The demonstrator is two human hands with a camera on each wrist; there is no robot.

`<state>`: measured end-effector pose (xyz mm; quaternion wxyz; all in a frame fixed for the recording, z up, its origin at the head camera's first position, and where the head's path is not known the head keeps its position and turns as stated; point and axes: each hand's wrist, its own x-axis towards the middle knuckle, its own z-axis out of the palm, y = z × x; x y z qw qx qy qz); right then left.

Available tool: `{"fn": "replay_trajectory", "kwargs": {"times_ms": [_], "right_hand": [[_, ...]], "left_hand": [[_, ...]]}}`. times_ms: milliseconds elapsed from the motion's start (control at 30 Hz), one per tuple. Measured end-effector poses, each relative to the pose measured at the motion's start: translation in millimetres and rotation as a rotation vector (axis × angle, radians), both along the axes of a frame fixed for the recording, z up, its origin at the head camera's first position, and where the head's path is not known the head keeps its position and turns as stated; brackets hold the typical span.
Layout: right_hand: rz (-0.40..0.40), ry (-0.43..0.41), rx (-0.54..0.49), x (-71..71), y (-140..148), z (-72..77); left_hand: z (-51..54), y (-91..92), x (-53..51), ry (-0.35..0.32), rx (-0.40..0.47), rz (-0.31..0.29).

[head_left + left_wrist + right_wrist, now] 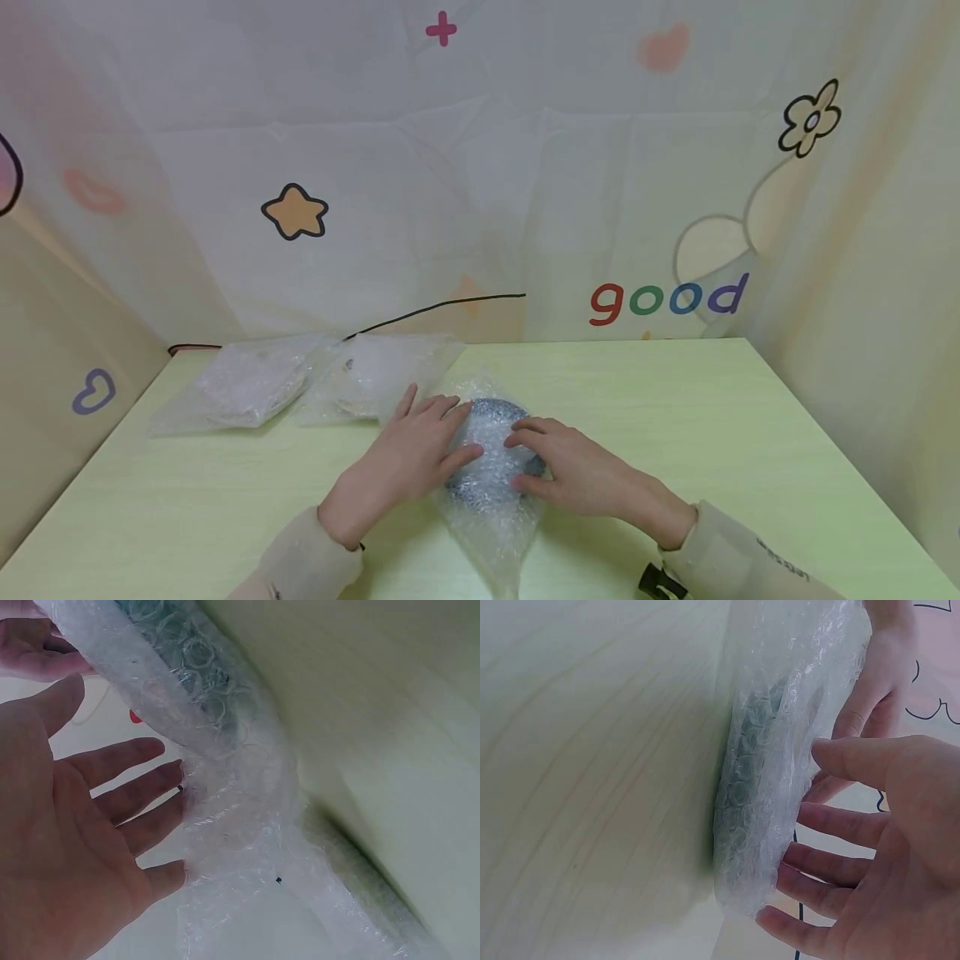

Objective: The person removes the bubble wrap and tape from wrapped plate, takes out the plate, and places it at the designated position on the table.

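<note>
A dark, rounded object wrapped in bubble wrap (pixel 491 458) lies on the table between both hands, the wrap's narrow end trailing toward the front edge. What is inside cannot be made out. My left hand (pixel 420 446) rests on the package's left side with fingers spread, and in the left wrist view the fingertips (pixel 174 776) meet the loose wrap. From the right, my right hand (pixel 573 467) touches the package with slightly bent fingers. The right wrist view shows the fingertips (pixel 769 915) along the edge of the bubble wrap (pixel 754 787). Neither hand grips it.
Two more bubble-wrapped packages lie at the back left of the pale green table (pixel 750 467): a flat one (pixel 251 383) and a whitish one (pixel 386 375) that overlaps its edge. A printed curtain (pixel 480 192) hangs behind the table and along both sides.
</note>
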<state>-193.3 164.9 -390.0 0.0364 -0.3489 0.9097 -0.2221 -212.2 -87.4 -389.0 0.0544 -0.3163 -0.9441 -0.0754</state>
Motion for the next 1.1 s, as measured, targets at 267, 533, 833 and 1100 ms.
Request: {"fn": "replay_trajectory", "kwargs": {"times_ms": [267, 533, 833, 1100], "right_hand": [[-0.025, 0.006, 0.017, -0.2, 0, 0.7], [-0.045, -0.004, 0.032, 1.6, 3, 2.6], [-0.040, -0.027, 0.063, 1.3, 3, 4.2], [-0.032, -0.045, 0.086, 1.8, 2, 3.9]], "left_hand": [[-0.6, -3.5, -0.2, -0.040, -0.003, 0.024], [-0.8, -8.5, 0.3, 0.036, 0.009, -0.037], [4.2, -10.9, 4.5, 0.037, 0.038, -0.074], [6.7, -11.2, 10.7, 0.011, 0.100, -0.073]]}}
